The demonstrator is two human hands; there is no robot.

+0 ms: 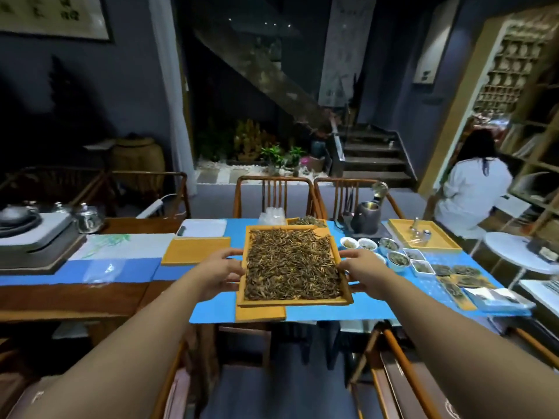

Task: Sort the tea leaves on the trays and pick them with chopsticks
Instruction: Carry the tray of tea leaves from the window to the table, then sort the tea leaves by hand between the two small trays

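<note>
A square yellow wooden tray point(295, 301) full of dark brown tea leaves point(290, 263) is held above the blue table cloth. My left hand point(222, 272) grips its left rim and my right hand point(358, 272) grips its right rim. Under it lies another yellow tray point(260, 313), partly hidden. An empty yellow tray point(193, 251) sits to the left. Behind the held tray a smaller tray with pale tea leaves point(307, 221) peeks out. No chopsticks show.
Small white bowls of tea point(367, 244) and dishes stand right of the tray, a yellow tray with metal tools point(423, 237) beyond. A kettle point(367, 216) is at the back. Wooden chairs point(272, 195) face me. A person in white point(472, 192) sits at far right.
</note>
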